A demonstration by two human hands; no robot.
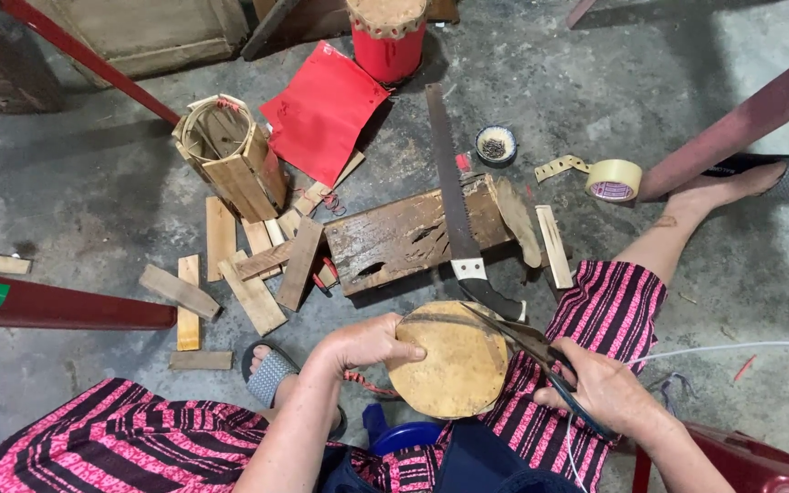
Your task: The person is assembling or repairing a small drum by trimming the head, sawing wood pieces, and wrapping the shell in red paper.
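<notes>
While the left hand [364, 344] grips the tan disc [449, 361], the right hand [603, 391] clasps scissors [527, 340].

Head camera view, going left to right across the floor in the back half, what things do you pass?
Open wooden slat cylinder → red sheet → handsaw → small bowl of dark bits → roll of tape.

1 head view, steeply downward (close), floor [84, 183]
</notes>
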